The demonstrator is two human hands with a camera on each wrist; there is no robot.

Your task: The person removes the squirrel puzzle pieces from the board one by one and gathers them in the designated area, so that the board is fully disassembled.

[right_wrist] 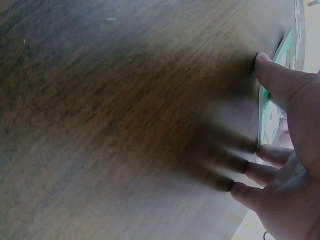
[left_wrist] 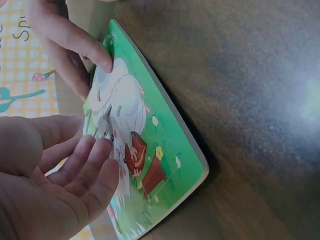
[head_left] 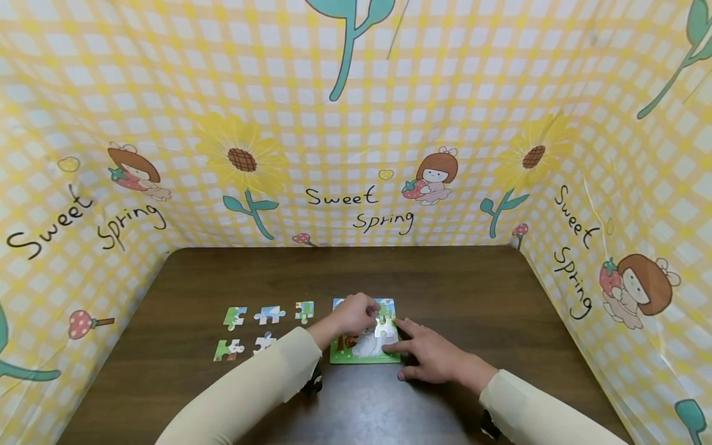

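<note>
A jigsaw puzzle board (head_left: 340, 357) with a green border and a white animal picture lies flat on the table. My left hand (head_left: 351, 315) is over its upper part, thumb and index finger pinching a puzzle piece (head_left: 384, 328) that catches the light. The left wrist view shows the other fingers loosely bent close over the picture, with the fingertips hiding part of the piece. My right hand (head_left: 436, 355) lies at the board's right side, fingers spread. One fingertip rests on the picture, and the thumb (right_wrist: 272, 70) touches the table beside the board.
Several loose puzzle pieces lie left of the board, among them a blue-sky piece (head_left: 270, 314) and a green-and-white piece (head_left: 235, 317). My left sleeve (head_left: 261, 377) partly covers a lower piece (head_left: 264, 342). A checked yellow cloth (head_left: 356, 136) surrounds the brown table (head_left: 445, 278).
</note>
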